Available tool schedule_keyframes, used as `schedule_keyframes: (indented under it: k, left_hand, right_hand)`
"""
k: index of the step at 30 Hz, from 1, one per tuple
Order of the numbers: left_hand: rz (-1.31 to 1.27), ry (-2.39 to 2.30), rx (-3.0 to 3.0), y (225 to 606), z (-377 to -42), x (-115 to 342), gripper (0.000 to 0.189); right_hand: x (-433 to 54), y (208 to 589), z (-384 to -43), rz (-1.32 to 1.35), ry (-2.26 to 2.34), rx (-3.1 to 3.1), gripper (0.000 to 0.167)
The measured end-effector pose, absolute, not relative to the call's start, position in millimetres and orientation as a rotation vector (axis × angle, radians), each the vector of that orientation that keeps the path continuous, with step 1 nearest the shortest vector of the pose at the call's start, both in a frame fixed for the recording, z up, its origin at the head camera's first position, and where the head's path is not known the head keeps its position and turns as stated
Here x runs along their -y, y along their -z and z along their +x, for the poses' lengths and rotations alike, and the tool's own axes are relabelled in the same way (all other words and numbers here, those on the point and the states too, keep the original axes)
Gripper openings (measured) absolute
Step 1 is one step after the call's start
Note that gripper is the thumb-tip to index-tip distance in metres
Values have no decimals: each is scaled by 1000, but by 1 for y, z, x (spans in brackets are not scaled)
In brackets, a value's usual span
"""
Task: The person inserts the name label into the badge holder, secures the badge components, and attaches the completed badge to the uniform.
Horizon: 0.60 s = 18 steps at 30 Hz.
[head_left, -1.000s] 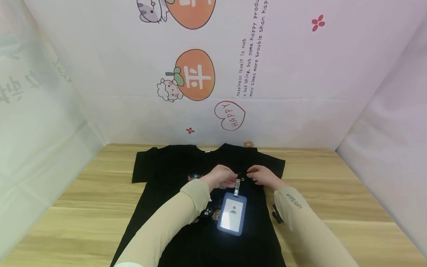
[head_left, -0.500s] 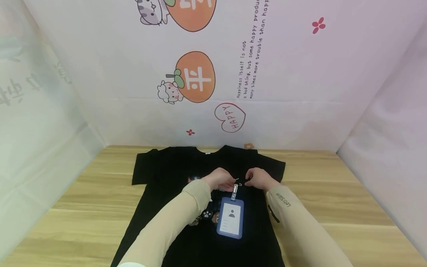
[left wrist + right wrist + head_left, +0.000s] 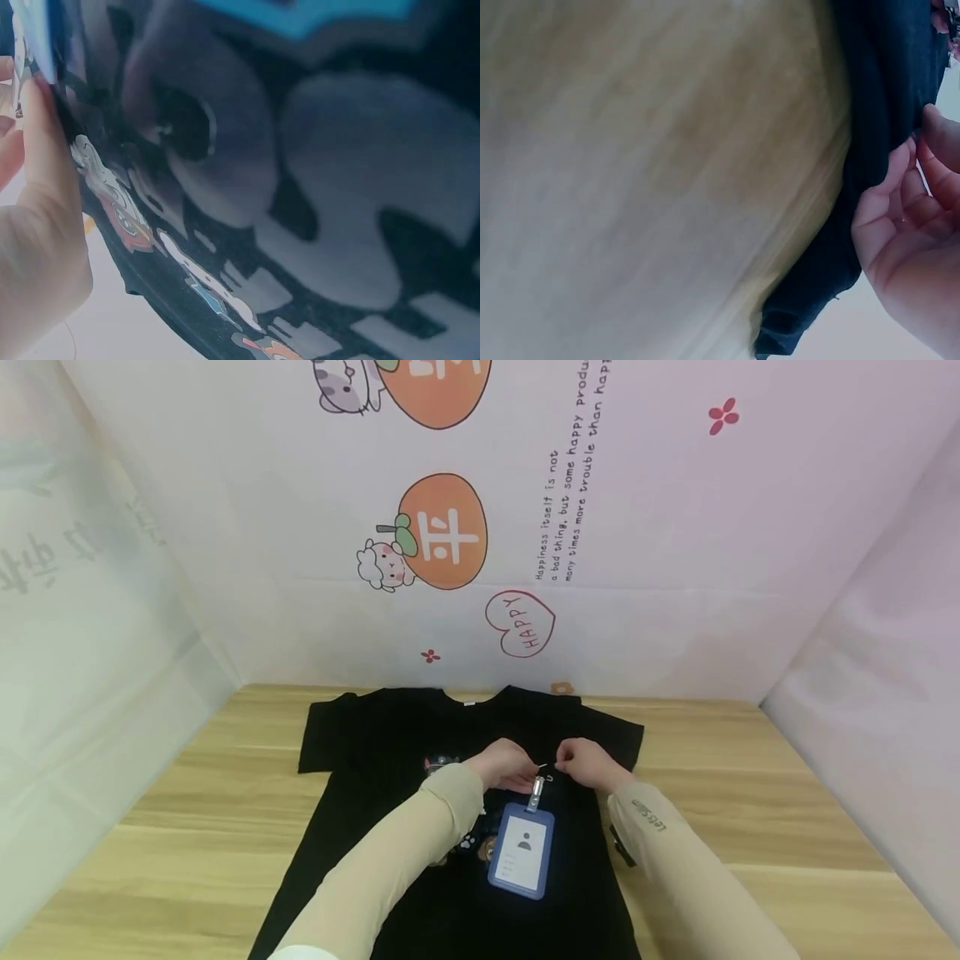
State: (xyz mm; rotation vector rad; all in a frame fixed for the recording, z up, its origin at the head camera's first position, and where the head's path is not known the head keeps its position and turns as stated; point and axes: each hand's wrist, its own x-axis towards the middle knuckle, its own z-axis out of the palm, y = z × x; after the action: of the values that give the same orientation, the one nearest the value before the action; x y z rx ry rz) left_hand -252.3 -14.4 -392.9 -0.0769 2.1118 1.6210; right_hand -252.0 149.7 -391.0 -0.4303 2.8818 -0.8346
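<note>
A black T-shirt [image 3: 390, 735] with cartoon prints lies spread on the wooden table. Over its chest my left hand [image 3: 512, 765] pinches the top of a metal clip [image 3: 536, 795], from which a blue-framed badge holder [image 3: 522, 850] with a person icon hangs down over the shirt. A thin pin [image 3: 542, 766] sticks out to the right from the left fingertips, its small hook standing apart below it, so the pin is unfastened. Just right of the pin, my right hand [image 3: 591, 764] pinches the shirt's cloth between thumb and finger, as the right wrist view shows in the raised black fabric [image 3: 885, 97].
The wooden table [image 3: 720, 777] extends on both sides of the shirt. A white printed cloth [image 3: 645, 635] hangs behind it, with more cloth walls at left and right. A dark strap [image 3: 622, 847] shows at the right wrist.
The left hand, clip and badge have shifted slightly down over the second, and the badge has swung a little. The right hand keeps close to the pin, lowered slightly.
</note>
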Motion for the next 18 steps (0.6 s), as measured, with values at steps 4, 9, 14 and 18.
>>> schedule_keyframes:
  k: [4,9,14,18]
  left_hand:
    - [-81,-1615,-2113,396,-253,12,7]
    - [-91,-1597,-2140,396,-251,9,5]
    - [-104,-1616,-2151,397,-253,7,7]
    - [-88,-1636,-2133,399,-255,8,6]
  right_hand:
    - [-152,391,-251,-453,833,-2891,15]
    - [-154,389,-250,-485,875,-2886,15]
    - [-155,390,-250,-507,953,-2872,13]
    - [-156,393,-251,-517,992,-2843,12]
